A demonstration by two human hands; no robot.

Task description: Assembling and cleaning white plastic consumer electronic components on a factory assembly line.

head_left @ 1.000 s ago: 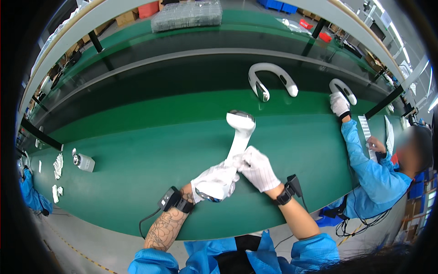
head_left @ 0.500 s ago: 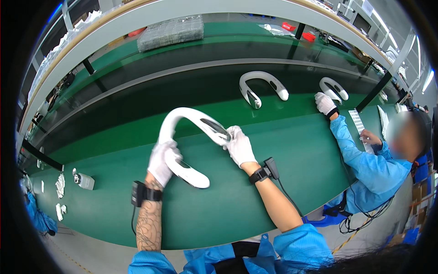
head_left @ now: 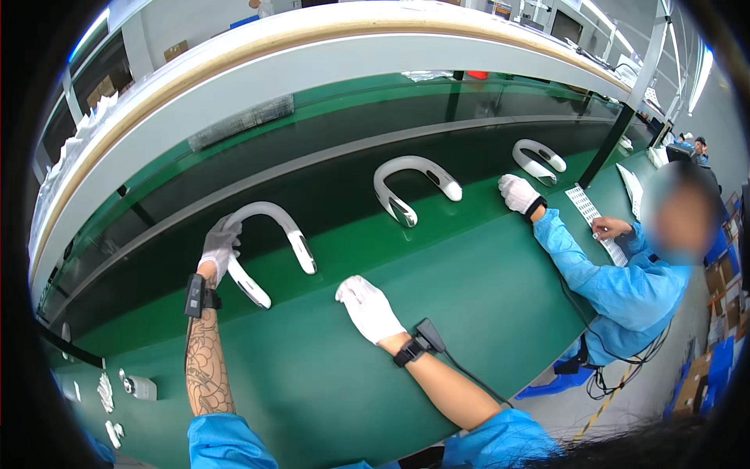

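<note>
My gloved left hand point(head_left: 220, 244) is closed around the left side of a white U-shaped neck device point(head_left: 269, 209), near its bend. The device rests on the dark strip at the back of the green table, its two ends pointing toward me. Dark glossy insets show near its tips. Apart from it, to the right and nearer, my gloved right hand point(head_left: 369, 309) hovers over the green surface. Its fingers are loosely curled together, with nothing visible in them. Farther right lies a second U-shaped neck device point(head_left: 418, 162).
A co-worker's gloved hand point(head_left: 517, 193) is beside a third neck device point(head_left: 539, 148), with a sheet of labels point(head_left: 586, 205) close by. A white-framed shelf point(head_left: 328, 59) spans the back. At left are a small bottle point(head_left: 142, 387) and crumpled white gloves point(head_left: 105, 391).
The neck device has gone from both hands above the table to the back strip, left hand still on it. My right hand has let go and drawn away. The view has shifted.
</note>
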